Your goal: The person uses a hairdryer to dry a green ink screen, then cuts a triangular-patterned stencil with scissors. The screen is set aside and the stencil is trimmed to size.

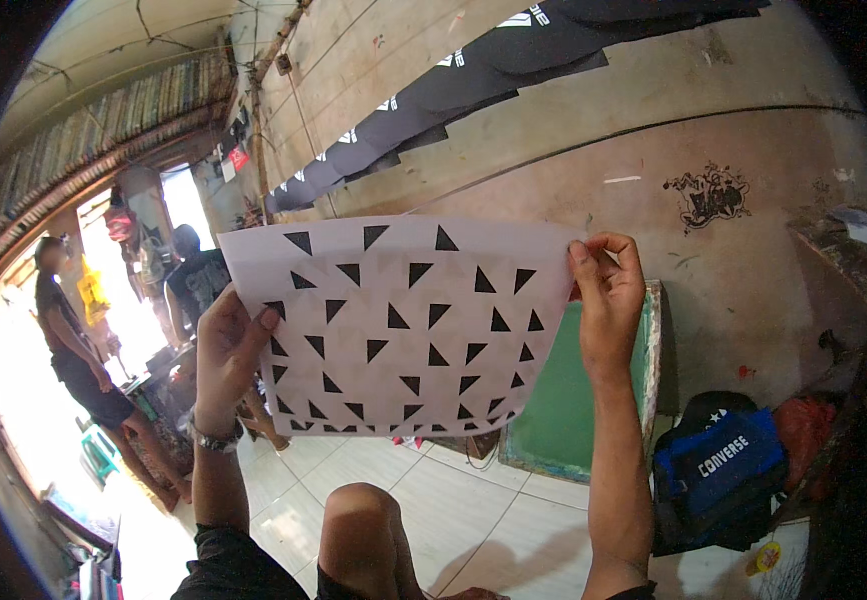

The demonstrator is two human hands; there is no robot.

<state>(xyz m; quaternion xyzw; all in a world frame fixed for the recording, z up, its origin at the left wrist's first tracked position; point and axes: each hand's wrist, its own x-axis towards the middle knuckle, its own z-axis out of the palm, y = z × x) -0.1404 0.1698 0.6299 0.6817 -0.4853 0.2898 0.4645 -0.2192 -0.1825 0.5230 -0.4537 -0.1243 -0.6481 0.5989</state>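
Paper sheet (403, 320) printed with black triangles hangs upright before the wall, above the person's bare knee (358, 520). Left hand (228, 350) pinches its left edge; right hand (608, 300) grips its right edge. Green framed screen (573, 400) stands behind the sheet.

Strong daylight is pouring in from the doorway (143, 270) at the left, blowing out that side to near white and washing over the floor tiles (433, 500) nearby. The translucent patterned sheet (403, 325) is glowing softly, lit from behind. The wall (753, 260) at the right is sitting in dimmer, even light. Fisheye distortion is bending straight edges toward the rim, and dark vignetting is closing in at the corners, where detail is smearing
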